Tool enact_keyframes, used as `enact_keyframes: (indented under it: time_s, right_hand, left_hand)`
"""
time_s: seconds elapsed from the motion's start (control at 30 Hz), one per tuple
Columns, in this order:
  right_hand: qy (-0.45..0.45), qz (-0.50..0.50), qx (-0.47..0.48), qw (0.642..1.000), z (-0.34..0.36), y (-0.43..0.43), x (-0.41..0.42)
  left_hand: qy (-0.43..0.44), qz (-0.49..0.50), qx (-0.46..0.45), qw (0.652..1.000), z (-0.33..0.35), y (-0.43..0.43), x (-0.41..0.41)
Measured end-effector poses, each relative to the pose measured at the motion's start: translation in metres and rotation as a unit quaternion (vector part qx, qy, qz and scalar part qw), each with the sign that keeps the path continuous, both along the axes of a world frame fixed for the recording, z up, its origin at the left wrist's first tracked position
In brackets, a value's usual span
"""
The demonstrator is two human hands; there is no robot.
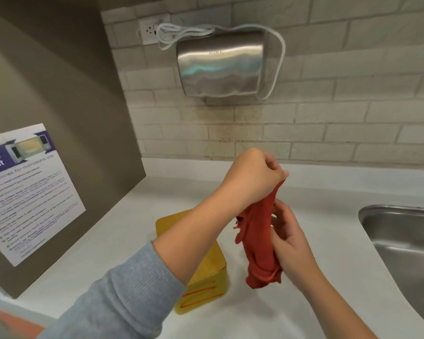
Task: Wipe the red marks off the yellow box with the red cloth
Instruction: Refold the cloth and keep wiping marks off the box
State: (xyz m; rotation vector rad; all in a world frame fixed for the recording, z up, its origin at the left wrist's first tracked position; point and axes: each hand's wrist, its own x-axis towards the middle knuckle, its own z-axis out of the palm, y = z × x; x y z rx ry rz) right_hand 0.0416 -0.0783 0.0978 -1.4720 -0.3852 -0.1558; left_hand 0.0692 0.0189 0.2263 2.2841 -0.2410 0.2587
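a grey knitted sleeve (123,294) fills the nearest lower left, pushed up on the left forearm, which reaches across above a yellow box (206,287). the box sits on a white countertop (113,241), near its front edge and partly hidden under that arm. red marks (197,293), zigzag scribbles, run across the side of the box facing the viewer.

just right of the box and above the counter, a red cloth (260,243) hangs bunched lengthwise between both hands. the right hand (287,238) wraps its fingers around the lower part of the cloth in a closed grasp. the left hand (252,177), higher up, pinches the top end of the cloth between thumb and curled fingers.

at the right edge a stainless steel sink (402,243) is set into the counter. at left, a paper notice (27,192) is stuck to a brown panel; its purple header shows a microwave picture and the readable words "guidelines for microwave use", while the small print is too blurred to read.

farthest back, a pale grey brick-pattern tile wall (353,99) carries a steel hand dryer (220,67) with faint lettering that cannot be read. its white cord (181,35) loops to a wall outlet (149,29).
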Motion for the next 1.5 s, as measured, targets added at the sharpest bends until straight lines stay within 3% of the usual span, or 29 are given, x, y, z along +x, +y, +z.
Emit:
enact_keyframes:
  time_s: [0.23,0.37,0.47,0.53,0.6,0.67,0.8,0.9,1.1,1.13,1.2,1.37,1.5]
  right_hand:
    - [0.144,0.058,0.001,0.988,0.013,-0.029,0.008]
    - [0.169,0.045,-0.094,0.98,0.025,-0.046,0.008]
    - [0.144,0.059,-0.215,0.964,0.037,-0.049,0.004]
    - [0.159,0.091,-0.246,0.952,0.042,-0.049,0.004]
    - [0.18,0.068,-0.21,0.959,0.041,-0.05,0.007]
    - [0.223,0.041,-0.111,0.968,0.032,-0.055,0.014]
    - [0.306,0.078,0.152,0.937,0.012,-0.064,0.017]
    - [0.372,0.102,0.269,0.883,-0.008,-0.066,0.01]
    - [0.373,0.082,0.36,0.852,-0.032,-0.067,-0.005]
    - [0.358,0.1,0.368,0.853,-0.034,-0.066,-0.008]
    - [0.333,0.039,0.308,0.891,-0.041,-0.068,-0.013]
    - [0.279,0.107,0.361,0.884,-0.068,-0.085,-0.008]
    - [0.278,0.033,0.336,0.899,-0.056,-0.076,-0.011]
  left_hand:
    - [0.011,0.022,0.025,0.999,-0.009,0.007,0.006]
    - [0.032,0.051,0.02,0.998,-0.024,0.023,0.019]
    - [0.112,0.031,-0.056,0.992,-0.04,0.032,0.026]
    - [0.154,-0.004,-0.101,0.983,-0.051,0.038,0.027]
    - [0.175,-0.034,-0.141,0.974,-0.063,0.048,0.025]
    - [0.182,-0.039,-0.142,0.972,-0.074,0.067,0.02]
    - [0.159,-0.035,0.035,0.986,-0.089,0.126,0.0]
    - [0.198,-0.095,0.153,0.964,-0.092,0.163,-0.019]
    - [0.271,-0.185,0.351,0.877,-0.11,0.183,-0.042]
    - [0.264,-0.196,0.383,0.864,-0.113,0.182,-0.042]
    - [0.228,-0.211,0.435,0.845,-0.118,0.179,-0.039]
    - [0.156,-0.217,0.482,0.834,-0.129,0.182,-0.027]
    - [0.137,-0.224,0.391,0.882,-0.132,0.176,-0.026]
